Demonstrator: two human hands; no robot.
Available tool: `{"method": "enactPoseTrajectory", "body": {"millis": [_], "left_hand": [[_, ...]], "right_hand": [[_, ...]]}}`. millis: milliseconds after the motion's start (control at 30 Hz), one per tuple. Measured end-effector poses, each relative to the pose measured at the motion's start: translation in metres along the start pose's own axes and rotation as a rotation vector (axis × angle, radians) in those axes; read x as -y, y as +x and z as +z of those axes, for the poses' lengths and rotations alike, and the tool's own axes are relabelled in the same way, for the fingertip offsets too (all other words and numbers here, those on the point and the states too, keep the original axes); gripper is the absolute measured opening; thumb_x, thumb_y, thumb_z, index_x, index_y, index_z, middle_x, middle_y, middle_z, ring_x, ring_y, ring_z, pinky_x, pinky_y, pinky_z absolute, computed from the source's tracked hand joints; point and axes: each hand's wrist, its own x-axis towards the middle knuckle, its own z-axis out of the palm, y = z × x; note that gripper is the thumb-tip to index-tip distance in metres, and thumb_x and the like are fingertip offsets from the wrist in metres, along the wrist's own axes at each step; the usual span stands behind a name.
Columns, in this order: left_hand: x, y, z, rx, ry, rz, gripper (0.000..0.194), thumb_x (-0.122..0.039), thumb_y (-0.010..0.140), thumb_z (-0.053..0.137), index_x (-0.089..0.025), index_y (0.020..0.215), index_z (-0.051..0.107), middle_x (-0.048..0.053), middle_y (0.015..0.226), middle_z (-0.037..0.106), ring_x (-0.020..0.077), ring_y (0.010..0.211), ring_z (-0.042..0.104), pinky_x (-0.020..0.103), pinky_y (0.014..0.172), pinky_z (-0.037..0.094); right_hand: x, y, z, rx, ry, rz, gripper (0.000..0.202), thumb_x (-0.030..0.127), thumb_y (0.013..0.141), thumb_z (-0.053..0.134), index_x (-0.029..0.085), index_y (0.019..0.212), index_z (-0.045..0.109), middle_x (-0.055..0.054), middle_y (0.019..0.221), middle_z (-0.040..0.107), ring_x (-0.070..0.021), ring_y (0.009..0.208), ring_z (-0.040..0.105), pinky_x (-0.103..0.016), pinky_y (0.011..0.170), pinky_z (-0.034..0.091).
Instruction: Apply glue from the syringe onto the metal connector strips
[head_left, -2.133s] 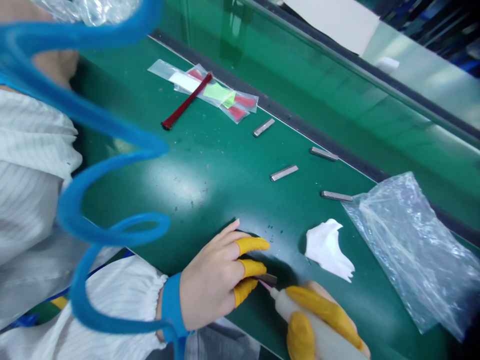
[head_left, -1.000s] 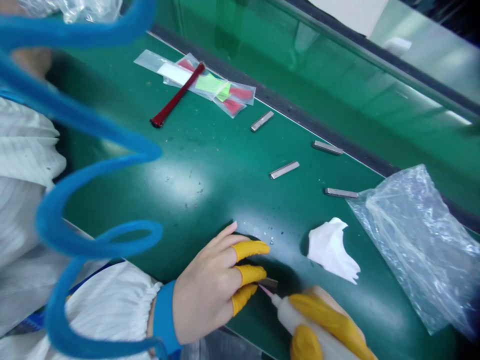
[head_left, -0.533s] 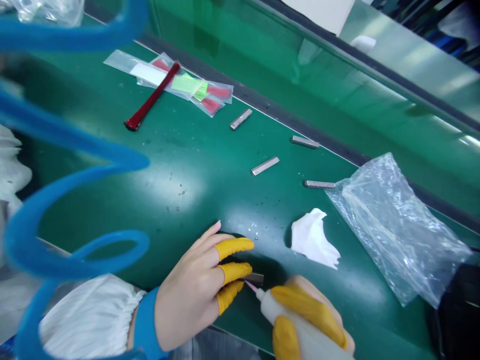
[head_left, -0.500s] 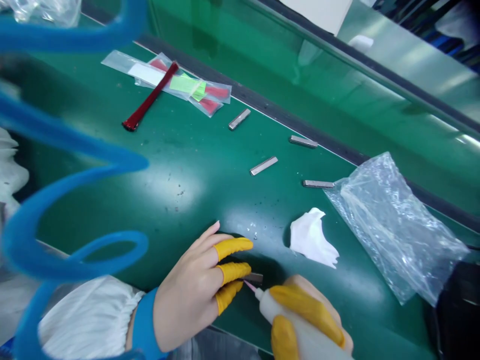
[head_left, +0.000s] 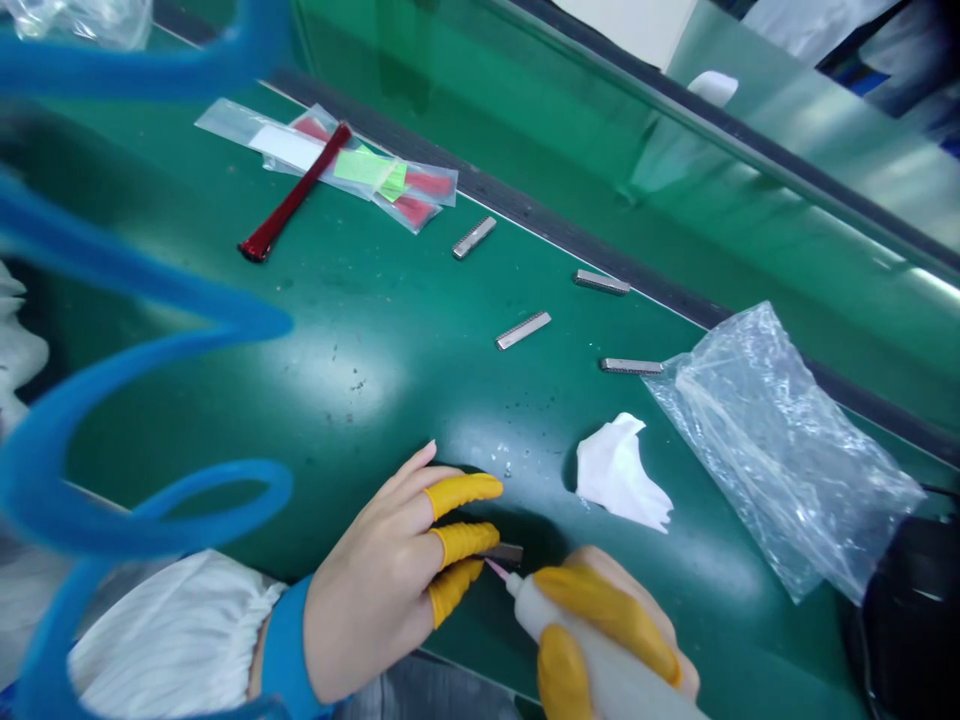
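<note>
My left hand, with yellow finger cots on three fingers, grips a small grey metal connector close to the green mat. Only the connector's right end shows; the fingers cover the rest. My right hand, also in yellow finger cots, is closed around a whitish squeeze bottle. The bottle's thin pink tip points at the connector beside my left fingertips. Whether the tip touches it I cannot tell. Right of and above my hands lies a crumpled white cloth or tissue.
Several similar connectors, including one near the middle, lie farther back on the green mat. A clear plastic bag lies at right. Dark red braided sleeving crosses labelled clear packets. A blue coiled hose hangs in front at left.
The whole scene has shifted slightly left in view. Both hands keep the same hold, and the bottle tip stays at the connector.
</note>
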Motion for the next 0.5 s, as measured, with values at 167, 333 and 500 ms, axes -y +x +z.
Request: {"method": "enactPoseTrajectory", "body": {"millis": [167,333,500], "left_hand": [[0.0,0.0,0.0,0.006,0.003,-0.008,0.023,-0.011,0.089,0.054,-0.023,0.099,0.071,0.003,0.113,0.069,0.0192,0.105,0.064,0.053,0.109,0.04],[0.001,0.0,0.0,0.016,-0.001,-0.009,0.024,-0.011,0.089,0.053,-0.023,0.099,0.071,0.003,0.114,0.069,0.0186,0.105,0.064,0.052,0.111,0.038],[0.001,-0.001,0.001,0.013,-0.011,-0.005,0.023,-0.012,0.09,0.053,-0.023,0.1,0.071,0.003,0.114,0.069,0.0194,0.105,0.063,0.054,0.109,0.039]], "right_hand": [[0.009,0.005,0.004,-0.04,-0.032,0.023,0.014,0.028,0.08,0.059,0.025,0.069,0.051,0.005,0.053,0.038,-0.0121,0.04,0.037,-0.024,0.034,0.033],[0.019,0.004,0.014,-0.234,-0.075,0.106,0.013,0.038,0.08,0.061,0.027,0.073,0.059,0.003,0.055,0.048,-0.0151,0.043,0.042,-0.029,0.04,0.038],[0.021,0.006,0.016,-0.192,-0.007,0.127,0.018,0.04,0.078,0.062,0.026,0.067,0.058,0.004,0.046,0.044,-0.0144,0.035,0.037,-0.028,0.033,0.033]]}}
